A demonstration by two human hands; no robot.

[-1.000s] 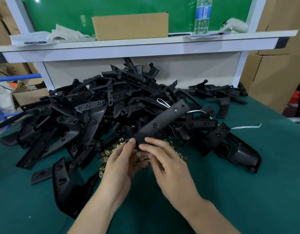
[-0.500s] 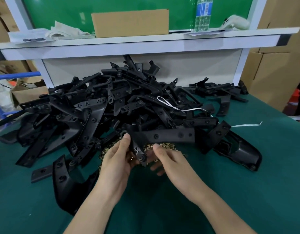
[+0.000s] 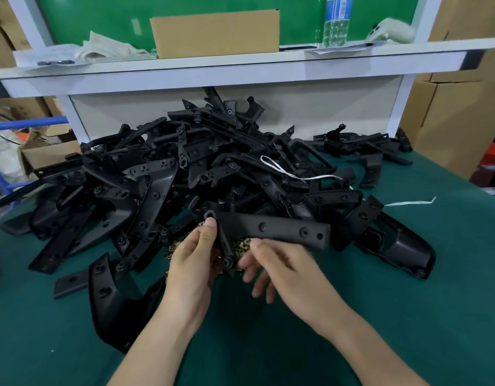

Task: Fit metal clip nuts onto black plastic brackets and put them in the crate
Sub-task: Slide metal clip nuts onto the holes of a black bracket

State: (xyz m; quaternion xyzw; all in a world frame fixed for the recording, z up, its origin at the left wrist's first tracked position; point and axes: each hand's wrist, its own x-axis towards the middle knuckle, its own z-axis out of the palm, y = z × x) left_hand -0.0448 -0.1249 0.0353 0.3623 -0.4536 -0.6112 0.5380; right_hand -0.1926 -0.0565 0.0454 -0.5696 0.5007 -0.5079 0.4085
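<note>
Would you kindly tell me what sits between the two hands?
The lower leg of the bracket, with clip nuts heaped behind it, as the head view shows.

Single view, head-worn, wide-angle. Faces forward and down across the green table (image 3: 408,316) toward the white shelf (image 3: 240,73) at its far side. Close range: forearms enter from the bottom edge; left hand (image 3: 193,263), right hand (image 3: 282,268) and the bracket (image 3: 274,228) sit just below mid-frame.
</note>
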